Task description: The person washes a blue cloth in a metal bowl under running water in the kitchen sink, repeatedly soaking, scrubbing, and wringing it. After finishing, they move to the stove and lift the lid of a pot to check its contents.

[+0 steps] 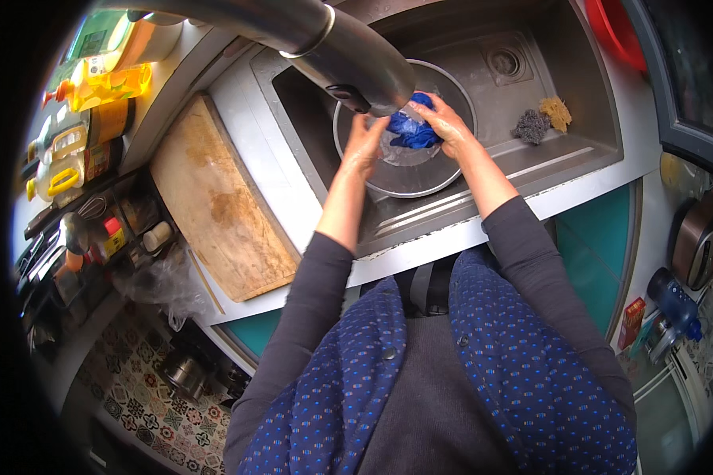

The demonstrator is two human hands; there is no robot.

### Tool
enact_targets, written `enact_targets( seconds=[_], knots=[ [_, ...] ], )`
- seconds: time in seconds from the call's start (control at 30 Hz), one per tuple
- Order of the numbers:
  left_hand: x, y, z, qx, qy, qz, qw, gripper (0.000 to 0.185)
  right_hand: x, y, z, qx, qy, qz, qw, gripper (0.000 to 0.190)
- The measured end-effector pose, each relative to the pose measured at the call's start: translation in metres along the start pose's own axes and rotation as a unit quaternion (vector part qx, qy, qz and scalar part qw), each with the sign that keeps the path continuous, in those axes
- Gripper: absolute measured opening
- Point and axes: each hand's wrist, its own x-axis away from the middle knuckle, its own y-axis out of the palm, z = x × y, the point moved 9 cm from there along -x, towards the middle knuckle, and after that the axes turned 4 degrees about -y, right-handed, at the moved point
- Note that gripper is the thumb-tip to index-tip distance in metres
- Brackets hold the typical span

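A wet, crumpled blue cloth [415, 132] is under the head of a metal faucet [365, 65], with water running onto it. My right hand [444, 123] grips the cloth's right side. My left hand [365, 142] is at the cloth's left edge, its fingertips partly behind the faucet head; whether it grips the cloth I cannot tell. Below both hands a round metal basin [413, 193] with some water in it rests in the stainless steel sink [487, 107].
A steel-wool scourer [532, 126] and a yellowish sponge [555, 114] lie at the sink's right. A wooden cutting board [220, 202] is on the left counter, with bottles [110, 83] beyond it. A red container [617, 32] stands at the upper right.
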Motion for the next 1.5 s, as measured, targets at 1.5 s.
enact_targets(
  seconds=[1.5],
  knots=[
    [-0.001,0.102,-0.083,0.313,-0.239,-0.148,0.907,0.042,0.018,-0.022,-0.058,0.441,-0.23,0.238,0.834,0.029]
  ],
)
